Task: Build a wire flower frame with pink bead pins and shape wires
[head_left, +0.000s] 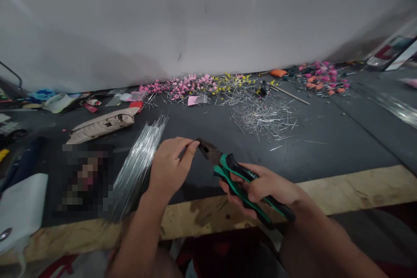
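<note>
My right hand (pixel 260 186) is wrapped round the handles of combination pliers (pixel 224 160) with green and black grips. Their dark jaws point up and left. At the jaw tips, my left hand (pixel 172 163) pinches with thumb and forefinger; whatever lies in the pinch is too small to make out. Just left of that hand, a bundle of straight silvery wires (pixel 138 160) lies on the dark tabletop (pixel 208 126). Beyond the pliers, to the right, is a loose heap of short cut wires (pixel 265 115).
Along the wall lie wire stems with pink tips (pixel 185 86), yellow tips (pixel 233 80) and magenta and orange tips (pixel 322 78). A thin stick (pixel 289 94) rests behind the wire heap. A beige pouch (pixel 104 124) and a white device (pixel 24 208) are at left. A wooden edge (pixel 352 189) runs along the front.
</note>
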Demonstrator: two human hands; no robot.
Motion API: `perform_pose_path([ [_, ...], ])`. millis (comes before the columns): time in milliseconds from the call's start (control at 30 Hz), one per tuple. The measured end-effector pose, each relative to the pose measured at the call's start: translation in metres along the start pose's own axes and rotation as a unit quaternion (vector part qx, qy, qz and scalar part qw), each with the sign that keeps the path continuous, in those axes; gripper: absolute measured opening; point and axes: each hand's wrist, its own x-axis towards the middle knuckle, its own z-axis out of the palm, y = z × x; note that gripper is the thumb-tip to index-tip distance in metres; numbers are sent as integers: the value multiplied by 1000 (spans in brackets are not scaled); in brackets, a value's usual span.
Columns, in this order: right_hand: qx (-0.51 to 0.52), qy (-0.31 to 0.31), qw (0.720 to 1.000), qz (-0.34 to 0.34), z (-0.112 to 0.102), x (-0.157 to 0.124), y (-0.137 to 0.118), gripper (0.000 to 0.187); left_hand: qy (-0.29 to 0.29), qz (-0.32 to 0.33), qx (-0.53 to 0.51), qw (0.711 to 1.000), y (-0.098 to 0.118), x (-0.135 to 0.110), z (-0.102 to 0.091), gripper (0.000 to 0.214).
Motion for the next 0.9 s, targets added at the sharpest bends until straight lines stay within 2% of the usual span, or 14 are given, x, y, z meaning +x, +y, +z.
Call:
perform_pose_path([
  [200,-23,-6,1000,-1,3,2,1,37,-23,-143,-87,986,13,-4,1,37],
  [333,-44,9,999,-15,5,4,1,36,-43,-194,-154,968,13,-4,8,36],
  [500,-71,42,996,-21,3,6,1,34,-69,-190,-191,961,10,-7,14,29],
  [667,-64,46,997,-24,0,4,0,33,-125,-156,-280,939,7,-5,9,20],
  [833,-55,46,997,-31,-1,1,-1,32,-175,-129,-252,943,0,-2,1,22],
  [900,-51,45,997,-32,0,0,0,31,-155,-134,-247,947,-5,-2,2,20],
])
